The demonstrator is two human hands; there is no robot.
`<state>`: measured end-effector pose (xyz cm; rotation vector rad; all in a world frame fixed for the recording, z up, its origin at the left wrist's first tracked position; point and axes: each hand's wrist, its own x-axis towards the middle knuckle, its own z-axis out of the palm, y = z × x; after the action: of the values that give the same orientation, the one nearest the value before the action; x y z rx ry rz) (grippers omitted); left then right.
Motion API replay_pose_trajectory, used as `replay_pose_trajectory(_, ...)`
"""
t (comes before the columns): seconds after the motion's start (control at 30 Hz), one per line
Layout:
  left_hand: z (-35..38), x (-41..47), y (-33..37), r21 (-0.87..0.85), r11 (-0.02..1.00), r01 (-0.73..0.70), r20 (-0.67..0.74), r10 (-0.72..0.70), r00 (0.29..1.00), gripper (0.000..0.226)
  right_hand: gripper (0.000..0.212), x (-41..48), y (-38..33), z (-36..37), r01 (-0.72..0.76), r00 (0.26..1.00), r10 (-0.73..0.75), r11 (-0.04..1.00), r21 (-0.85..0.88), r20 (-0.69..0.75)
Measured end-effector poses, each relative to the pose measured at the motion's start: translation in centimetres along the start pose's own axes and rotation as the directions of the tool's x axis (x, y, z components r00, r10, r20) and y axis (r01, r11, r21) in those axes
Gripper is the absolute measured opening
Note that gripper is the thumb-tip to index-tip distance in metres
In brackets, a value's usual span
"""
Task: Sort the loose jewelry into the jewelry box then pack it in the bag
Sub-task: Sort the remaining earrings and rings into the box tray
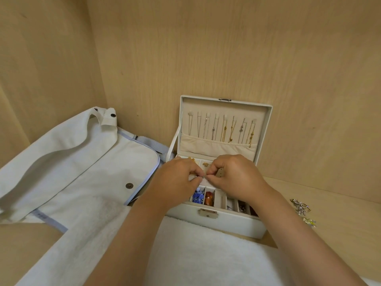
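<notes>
A pale jewelry box [218, 222] stands open on the wooden shelf, its lid upright with several thin necklaces [224, 129] hung inside. My left hand [177, 180] and my right hand [237, 178] meet over the box's tray, both pinching one small silver earring [203, 176] between thumb and fingertips. Below the hands, front compartments hold a blue piece [198, 196] and an amber piece [209, 200]. The white bag [78, 170] with light blue trim lies flat to the left, flap shut. Loose jewelry [302, 208] lies on the shelf to the right.
A white towel [195, 252] covers the shelf in front of the box. Wooden walls close in the back and the left side. A white ribbon stay [174, 144] runs from the lid down to the box's left edge.
</notes>
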<state>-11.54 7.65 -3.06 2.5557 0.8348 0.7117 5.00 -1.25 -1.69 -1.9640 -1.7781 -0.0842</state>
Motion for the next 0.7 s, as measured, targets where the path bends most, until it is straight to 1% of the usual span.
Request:
replay_pose_trajectory(0.13, 0.0, -0.1, 0.0, 0.009, 1.0, -0.028, -0.026, 0.029, 0.999, 0.021, 0.011, 0.0, 0.0, -0.5, 0.008, 0.997, -0.013, 0.998, 0.062, 0.08)
replay_pose_trajectory(0.27, 0.2, -0.1, -0.1, 0.017, 0.999, -0.044, -0.023, 0.044, 0.999, 0.02, 0.02, 0.0, 0.1, -0.6, -0.008, 0.993, -0.003, 0.995, 0.096, 0.114)
replay_pose_trajectory(0.37, 0.3, -0.1, -0.1, 0.005, 0.999, -0.052, -0.027, 0.052, 0.998, 0.018, 0.022, -0.1, 0.3, -0.7, -0.016, 0.99, 0.002, 0.995, 0.1, 0.139)
replay_pose_trajectory(0.43, 0.3, -0.2, 0.0, 0.007, 0.999, -0.049, -0.018, 0.049, 0.999, 0.018, 0.021, -0.4, 0.5, -1.1, -0.024, 0.992, 0.007, 0.991, 0.134, 0.124)
replay_pose_trajectory(0.6, 0.3, -0.3, 0.9, -0.001, 1.0, -0.002, -0.018, 0.002, 1.0, 0.027, 0.019, -2.1, 2.8, -4.3, -0.077, 0.997, 0.077, 0.97, 0.229, 0.011)
replay_pose_trajectory(0.7, 0.6, 0.0, 3.5, -0.036, 0.998, -0.048, -0.042, 0.047, 0.998, 0.025, 0.017, -4.2, 5.7, -6.5, -0.133, 0.991, 0.136, 0.974, 0.186, -0.005)
